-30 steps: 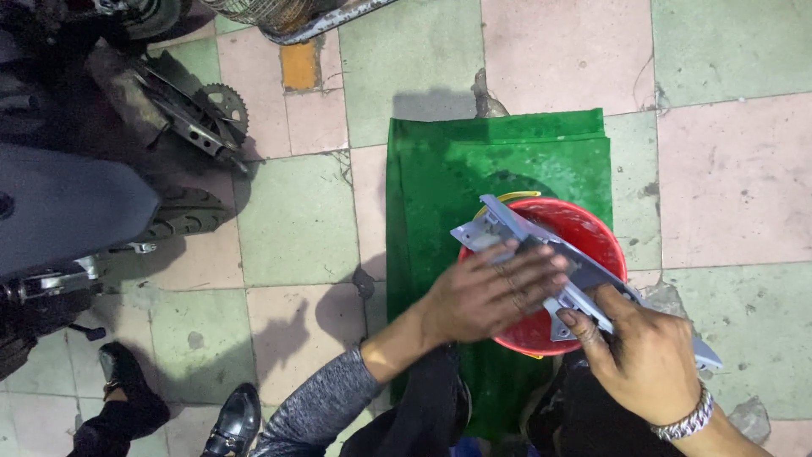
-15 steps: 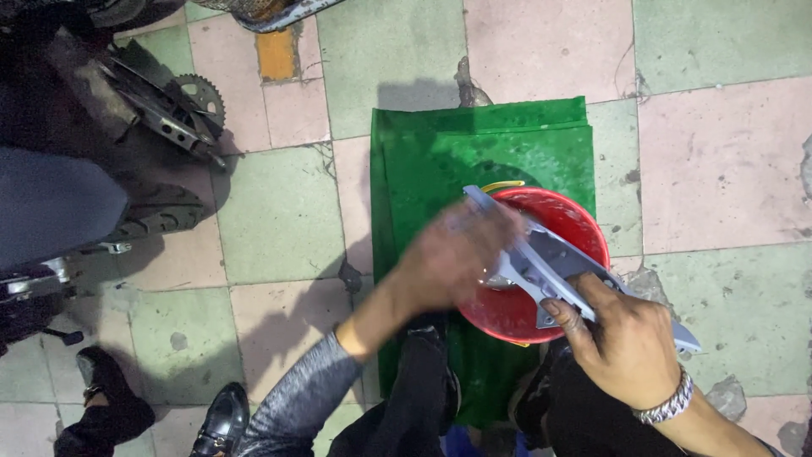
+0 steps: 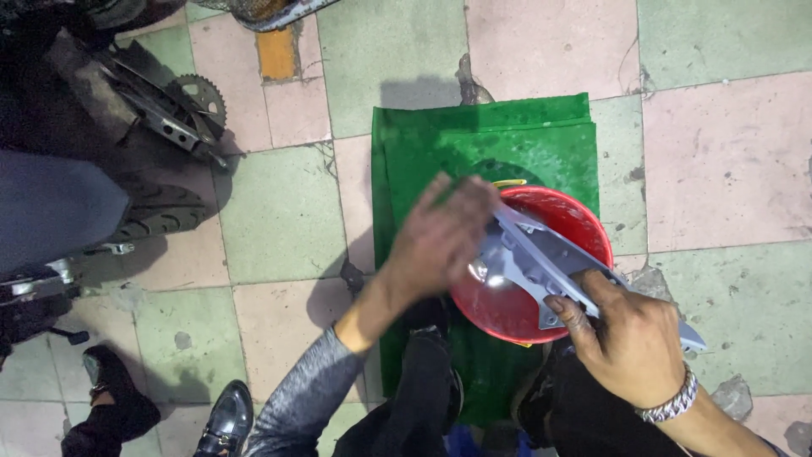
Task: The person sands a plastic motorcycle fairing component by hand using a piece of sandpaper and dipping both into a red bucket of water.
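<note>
A red plastic basin (image 3: 584, 222) stands on a green mat (image 3: 507, 135) on the tiled floor. Across the basin lies a long grey metal part (image 3: 541, 258) with ribs and holes. My right hand (image 3: 630, 334), with a metal bracelet on the wrist, grips the near end of this part. My left hand (image 3: 440, 237) lies flat on the part's far end at the basin's left rim, fingers together and blurred by motion. The water or contents of the basin are hard to make out.
A motorcycle stands at the left, with its rear tyre (image 3: 161, 211), sprocket (image 3: 199, 93) and a grey body panel (image 3: 51, 211). Another person's black shoes (image 3: 224, 419) are at the bottom left. The floor is pink and green tiles, cracked near the mat.
My left hand has slid leftward along the grey part, from its middle to its far end. The right hand keeps its grip, and the view has shifted slightly.
</note>
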